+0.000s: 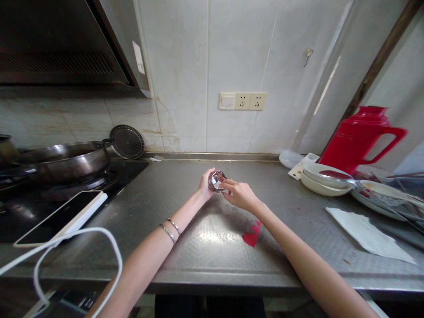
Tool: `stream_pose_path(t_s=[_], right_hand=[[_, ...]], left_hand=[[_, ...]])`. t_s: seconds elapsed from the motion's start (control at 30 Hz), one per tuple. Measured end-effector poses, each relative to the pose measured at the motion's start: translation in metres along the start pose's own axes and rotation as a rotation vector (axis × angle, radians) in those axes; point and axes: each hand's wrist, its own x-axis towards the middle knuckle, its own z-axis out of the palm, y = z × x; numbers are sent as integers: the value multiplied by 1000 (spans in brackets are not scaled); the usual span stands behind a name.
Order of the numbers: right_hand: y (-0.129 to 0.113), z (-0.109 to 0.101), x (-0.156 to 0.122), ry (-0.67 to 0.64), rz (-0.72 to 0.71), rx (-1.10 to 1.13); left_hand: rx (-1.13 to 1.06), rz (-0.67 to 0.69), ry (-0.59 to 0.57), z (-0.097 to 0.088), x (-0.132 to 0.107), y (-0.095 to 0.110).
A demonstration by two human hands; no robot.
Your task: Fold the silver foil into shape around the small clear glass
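Over the middle of the counter my left hand (pixel 206 184) is wrapped round a small round container (pixel 217 180), its shiny, silvery top or opening facing me. My right hand (pixel 241 194) is at the container's right edge, thumb and fingers pinched together there. A small whitish bit shows by those fingertips; whether they grip it or the rim is hidden. Two bracelets circle my left wrist. On the counter below the hands, near my right forearm, lies a torn red scrap (pixel 251 235).
On the left, a phone (pixel 61 216) on a white block and a white cable (pixel 114 247) lie beside a steel pan (pixel 71 161) on the stove. To the right stand a red thermos jug (pixel 354 137), stacked bowls (pixel 326 187) and a paper napkin (pixel 369 234). Wall sockets (pixel 250 101) face me.
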Motion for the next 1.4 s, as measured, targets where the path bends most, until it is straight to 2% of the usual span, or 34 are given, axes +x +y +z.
stream_pose_path(t_s=[0.1,0.17,0.23,0.3,0.47,0.63,0.7,0.83,0.9,0.97,1.2,1.3,1.4], right_hand=[[-11,16,1,101,4,227],[-17,26,2,237,22,381],[-20,33,3,320,41,452],[-21,36,4,351,68,447],[-13,28,4,269,96,181],[-2,3,1,32,-33,-136],[0,-6,-1,-49,-89,-218],[1,-16,-1,-144,-142,-275],[2,-18,0,-146,-172,-272],[4,-19,1,-127,-183,-266],[2,-11,2,-71,-4,-203],[-3,-1,2,-20,32,-110],[-8,10,3,68,50,89]], left_hand=[[-37,87,66,4,-2,-5],[-57,116,120,6,-4,-8],[-75,108,145,8,-5,-11],[-88,91,136,9,-6,-15],[-51,88,64,8,-5,-14],[57,68,-52,-1,-1,6],[100,-1,-83,-6,2,12],[127,-236,-63,-13,3,14],[105,-283,-84,-12,1,12],[68,-264,-103,-8,-2,10],[-57,-57,-22,3,-4,0],[-77,-11,-19,4,-2,-5],[-70,33,38,3,-1,-10]])
